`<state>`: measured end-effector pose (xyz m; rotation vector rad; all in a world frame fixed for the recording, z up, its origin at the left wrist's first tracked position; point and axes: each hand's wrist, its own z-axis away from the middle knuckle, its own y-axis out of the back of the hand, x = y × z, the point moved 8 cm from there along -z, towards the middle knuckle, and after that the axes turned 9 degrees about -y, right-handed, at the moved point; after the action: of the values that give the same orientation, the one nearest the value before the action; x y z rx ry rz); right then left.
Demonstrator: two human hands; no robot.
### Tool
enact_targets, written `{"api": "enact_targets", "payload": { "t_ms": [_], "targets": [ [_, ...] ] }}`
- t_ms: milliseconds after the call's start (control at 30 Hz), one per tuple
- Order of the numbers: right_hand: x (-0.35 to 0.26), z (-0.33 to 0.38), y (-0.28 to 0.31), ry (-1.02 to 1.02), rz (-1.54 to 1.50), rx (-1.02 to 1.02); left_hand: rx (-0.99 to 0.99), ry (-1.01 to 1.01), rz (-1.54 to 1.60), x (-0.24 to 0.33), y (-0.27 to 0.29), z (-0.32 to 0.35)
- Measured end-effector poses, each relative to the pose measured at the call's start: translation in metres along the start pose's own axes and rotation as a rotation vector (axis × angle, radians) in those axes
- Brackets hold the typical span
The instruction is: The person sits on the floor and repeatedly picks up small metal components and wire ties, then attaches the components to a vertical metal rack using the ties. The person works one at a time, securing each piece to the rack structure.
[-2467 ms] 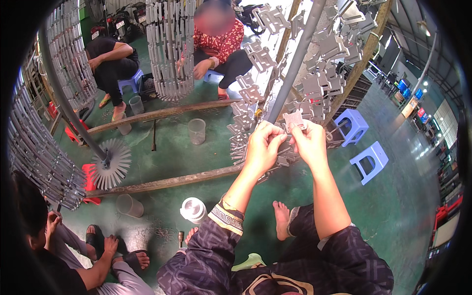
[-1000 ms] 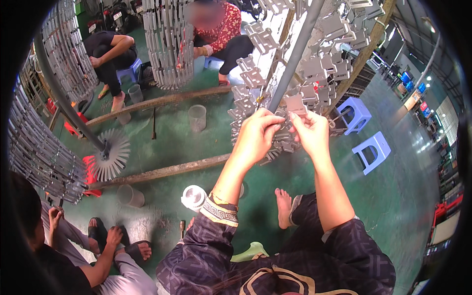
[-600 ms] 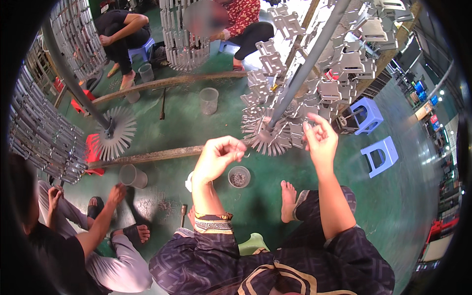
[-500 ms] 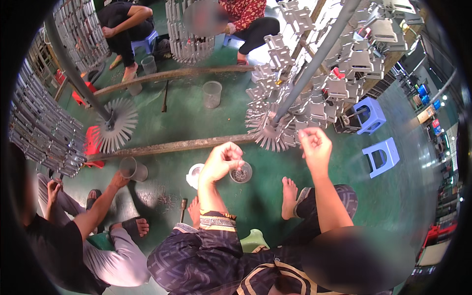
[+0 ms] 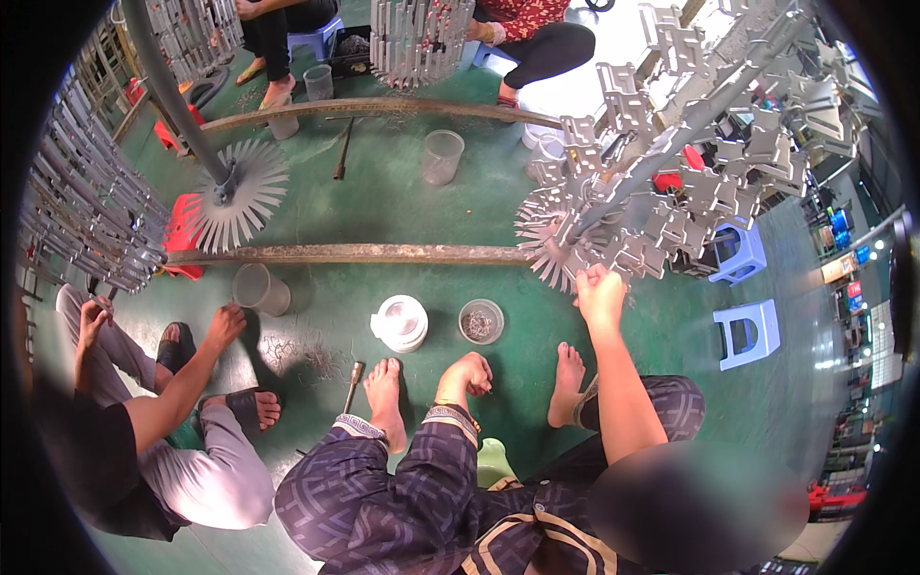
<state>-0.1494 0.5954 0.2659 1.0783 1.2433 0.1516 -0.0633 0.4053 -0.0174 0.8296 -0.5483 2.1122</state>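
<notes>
"Two hands?"
"Left hand (image 5: 465, 377), fingers curled; right hand (image 5: 596, 299), fingers bunched by the hanging grey brackets (image 5: 711, 185). Can't tell whether either holds anything."
"Nearby?"
"One cup (image 5: 482, 339) of metal bits (image 5: 476, 326), one white tub (image 5: 402, 323)."

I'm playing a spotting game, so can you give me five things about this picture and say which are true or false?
1. The right hand is beside the metal parts. True.
2. A cup stands right of the white tub. True.
3. The left hand is inside that cup. False: the left hand is outside it, apart from it.
4. The two stools at the right are red. False: the stools are blue.
5. The wearer's feet are bare. True.
</notes>
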Motion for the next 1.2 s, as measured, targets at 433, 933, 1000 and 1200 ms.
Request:
{"api": "enact_targets", "payload": {
  "t_ms": [433,933,1000,1200],
  "targets": [
    [0.004,0.01,-0.036,-0.062,-0.647,-0.109,0.354,-0.079,-0.058,-0.061,-0.005,-0.01],
    [0.009,-0.001,-0.034,-0.087,-0.692,-0.151,0.956,0.094,-0.144,-0.103,0.083,0.044],
    [0.014,-0.003,-0.033,-0.099,-0.709,-0.151,1.039,0.088,-0.119,-0.094,0.083,0.057],
    [0.009,-0.002,-0.033,-0.108,-0.683,-0.168,1.149,0.006,-0.114,-0.112,0.089,0.071]
  ]
}}
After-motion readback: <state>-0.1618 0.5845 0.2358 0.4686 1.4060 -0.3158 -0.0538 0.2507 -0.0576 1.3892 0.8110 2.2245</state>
